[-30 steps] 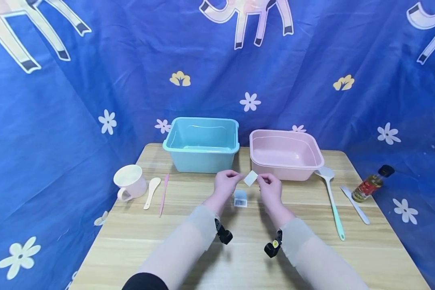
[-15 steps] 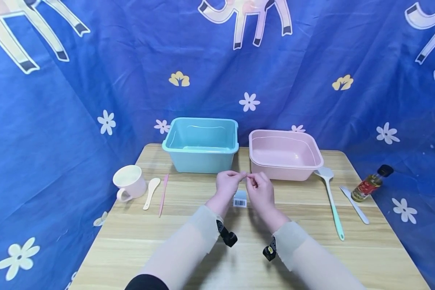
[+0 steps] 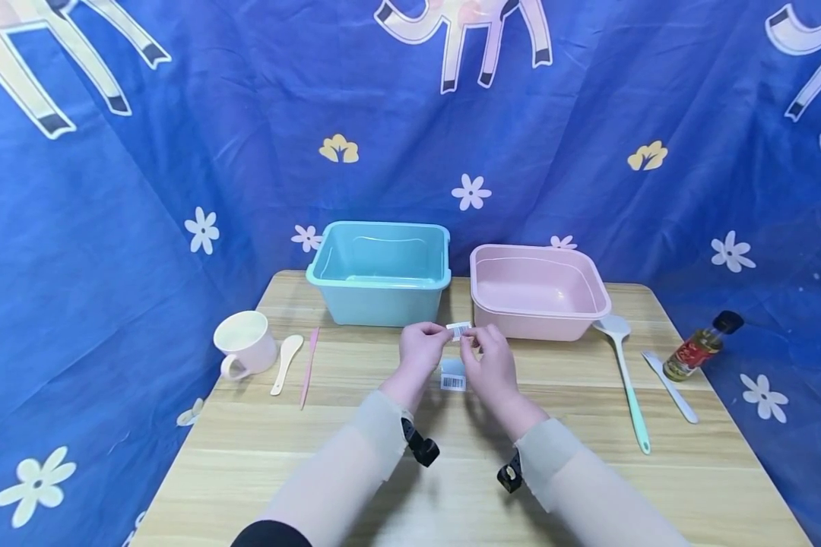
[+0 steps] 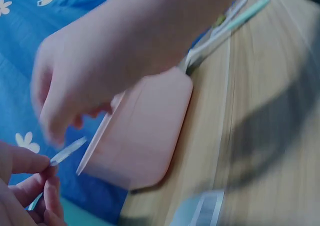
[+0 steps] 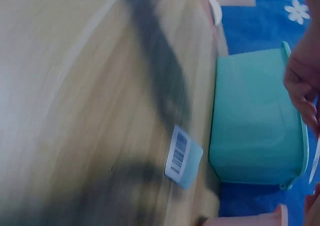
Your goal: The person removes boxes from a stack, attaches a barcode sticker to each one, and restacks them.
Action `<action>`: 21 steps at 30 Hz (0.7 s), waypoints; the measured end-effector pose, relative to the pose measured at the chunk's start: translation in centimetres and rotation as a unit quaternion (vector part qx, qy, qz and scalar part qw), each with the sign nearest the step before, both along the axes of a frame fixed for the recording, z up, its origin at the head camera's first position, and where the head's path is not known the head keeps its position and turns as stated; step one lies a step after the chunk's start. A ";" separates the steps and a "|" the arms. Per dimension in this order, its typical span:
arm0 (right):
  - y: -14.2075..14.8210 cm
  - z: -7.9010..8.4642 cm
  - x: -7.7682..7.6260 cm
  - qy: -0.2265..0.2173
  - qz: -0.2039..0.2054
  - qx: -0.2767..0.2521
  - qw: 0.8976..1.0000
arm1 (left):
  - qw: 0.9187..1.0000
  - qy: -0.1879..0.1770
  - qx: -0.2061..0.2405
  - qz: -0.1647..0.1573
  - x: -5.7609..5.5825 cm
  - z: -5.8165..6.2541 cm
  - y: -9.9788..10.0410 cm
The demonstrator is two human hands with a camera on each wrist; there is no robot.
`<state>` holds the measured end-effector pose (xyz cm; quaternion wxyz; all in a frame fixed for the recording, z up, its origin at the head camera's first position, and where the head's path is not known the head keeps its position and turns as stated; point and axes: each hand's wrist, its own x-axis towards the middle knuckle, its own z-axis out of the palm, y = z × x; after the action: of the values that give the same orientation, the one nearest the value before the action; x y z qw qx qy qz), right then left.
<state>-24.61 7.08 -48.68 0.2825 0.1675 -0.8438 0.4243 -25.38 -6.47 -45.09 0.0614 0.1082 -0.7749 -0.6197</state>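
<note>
In the head view, a small white barcode label (image 3: pixel 459 330) is held up between the hands, printed side visible. My left hand (image 3: pixel 420 351) pinches its left end between thumb and fingertips. My right hand (image 3: pixel 490 358) has bent fingers at the label's right end. The left wrist view shows the label (image 4: pixel 69 151) edge-on and the right hand (image 4: pixel 80 80) blurred just above it; whether it grips is unclear. Below, on the table, lies a small pale blue piece with a white barcode strip (image 3: pixel 453 376), also in the right wrist view (image 5: pixel 183 157).
Behind the hands stand a turquoise bin (image 3: pixel 383 304) and a pink bin (image 3: pixel 540 325). At left are a white mug (image 3: pixel 249 349), a spoon (image 3: pixel 286 365) and a pink stick-like tool (image 3: pixel 309 370). At right lie a spatula (image 3: pixel 628 387), a knife (image 3: pixel 670 387) and a bottle (image 3: pixel 698 351).
The label, earlier blank side up at the right fingertips, then hidden between the meeting hands, now shows its barcode at the left fingertips. The right hand has moved left toward the left hand.
</note>
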 end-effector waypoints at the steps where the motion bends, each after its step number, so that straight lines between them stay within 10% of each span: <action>1: -0.1 0.1 -0.1 -0.043 -0.007 -0.039 0.998 | 1.000 0.008 -0.009 -0.005 -0.1 -0.1 -0.4; 7: 0.0 0.5 -1.3 -0.288 0.015 -0.241 0.927 | 0.996 0.033 -0.060 -0.057 -0.2 -0.3 -3.4; 11: -0.3 0.5 -1.7 -0.369 0.072 -0.286 0.881 | 0.991 0.033 -0.083 -0.098 0.0 -0.1 -5.3; 21: -4.3 0.8 -2.1 -0.374 0.070 -0.248 0.891 | 0.984 0.049 -0.121 -0.121 0.0 -1.0 -9.1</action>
<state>-26.72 2.78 -47.85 -0.0522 -0.0210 -0.7404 0.6698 -25.34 -15.56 -46.09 0.0366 -0.0246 -0.8479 -0.5284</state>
